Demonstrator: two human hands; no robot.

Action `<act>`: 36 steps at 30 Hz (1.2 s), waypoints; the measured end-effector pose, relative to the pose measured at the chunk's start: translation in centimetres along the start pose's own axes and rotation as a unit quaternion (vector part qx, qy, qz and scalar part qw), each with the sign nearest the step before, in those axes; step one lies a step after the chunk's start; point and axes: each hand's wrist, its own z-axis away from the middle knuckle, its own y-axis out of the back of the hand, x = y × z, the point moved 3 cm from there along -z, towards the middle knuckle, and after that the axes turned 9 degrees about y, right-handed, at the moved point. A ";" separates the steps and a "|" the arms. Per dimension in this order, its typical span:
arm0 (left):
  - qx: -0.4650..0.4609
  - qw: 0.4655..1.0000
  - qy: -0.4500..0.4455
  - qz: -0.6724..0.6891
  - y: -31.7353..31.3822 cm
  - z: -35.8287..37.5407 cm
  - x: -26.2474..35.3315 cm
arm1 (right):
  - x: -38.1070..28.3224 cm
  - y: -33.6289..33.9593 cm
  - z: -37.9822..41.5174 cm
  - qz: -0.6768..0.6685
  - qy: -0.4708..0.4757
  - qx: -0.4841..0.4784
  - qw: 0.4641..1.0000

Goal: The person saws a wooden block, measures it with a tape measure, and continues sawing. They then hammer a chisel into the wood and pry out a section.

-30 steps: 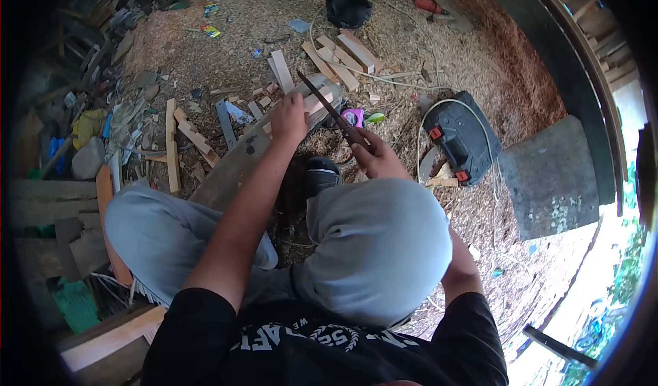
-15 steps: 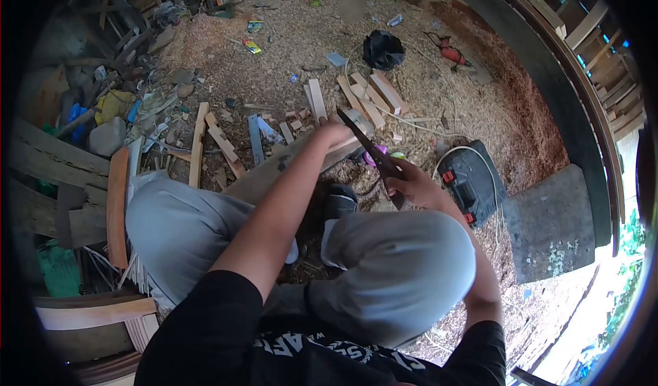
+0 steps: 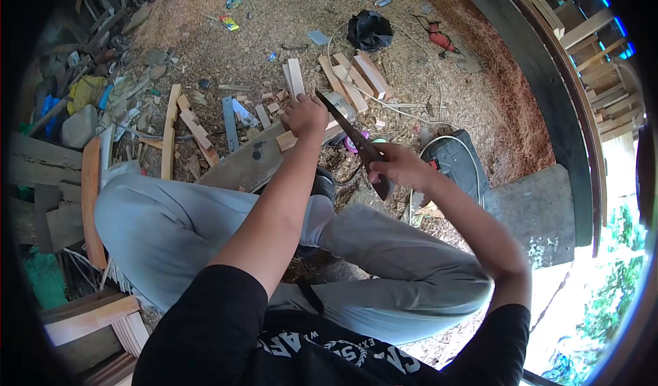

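Observation:
My left hand (image 3: 306, 115) is closed over a short pale wood block (image 3: 286, 141), pressing it down on a grey plank (image 3: 240, 163). The block's near end sticks out below my wrist. In my right hand (image 3: 404, 168) is the handle of a handsaw (image 3: 348, 127). Its dark blade slants up and to the left, with the tip close beside my left hand and the blade crossing over the plank's far end. Two pale wood strips (image 3: 295, 77) lie just beyond my left fingers. A purple round object (image 3: 354, 141) shows partly behind the blade.
More wood strips (image 3: 360, 77) lie ahead on the sawdust, near a black plastic bag (image 3: 370, 31). A red power tool (image 3: 442, 38) is farther right. A dark tool case (image 3: 458, 161) with a cable sits beyond my right forearm. Offcuts and a blue-grey metal strip (image 3: 229, 124) lie to the left.
The view has shifted, so the surroundings appear farther left and up. My right leg has swung lower and outward. The block under my left hand now shows; the saw stays in my right hand.

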 end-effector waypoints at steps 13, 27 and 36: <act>-0.052 0.997 0.025 -0.050 0.0 0.6 1.5 | 8.7 -6.2 0.7 -0.276 0.143 0.260 0.914; 0.022 0.995 -0.028 -0.095 -1.1 0.9 1.1 | 12.6 -7.3 -0.7 -0.217 0.133 0.330 0.909; 0.038 0.994 -0.098 -0.004 -2.8 -0.4 0.1 | 8.4 -5.3 1.2 -0.089 0.058 0.317 0.942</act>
